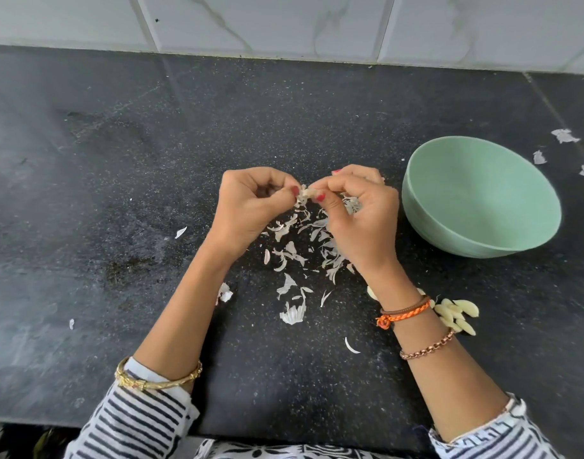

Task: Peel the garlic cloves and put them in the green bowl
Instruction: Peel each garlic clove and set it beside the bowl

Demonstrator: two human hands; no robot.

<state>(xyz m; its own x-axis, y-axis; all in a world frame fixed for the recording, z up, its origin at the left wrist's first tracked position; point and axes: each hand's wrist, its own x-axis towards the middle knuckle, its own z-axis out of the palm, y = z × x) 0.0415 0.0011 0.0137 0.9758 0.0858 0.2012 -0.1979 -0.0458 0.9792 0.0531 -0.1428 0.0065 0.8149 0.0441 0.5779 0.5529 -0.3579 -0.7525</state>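
Papery-skinned garlic clove [309, 193] at frame centre, pinched between left hand [251, 207] and right hand [360, 213] over the peel litter [300, 246], probably so skins drop there; pale green round bowl [481, 197] right, peeled cloves [458, 314] lower right on black counter [118, 193].

Bowl [482, 200] right of peel scraps [294, 256]

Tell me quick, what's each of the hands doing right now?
Left hand: closed, pinching the garlic clove at its fingertips.
Right hand: closed, pinching the same clove from the other side, skin partly on.
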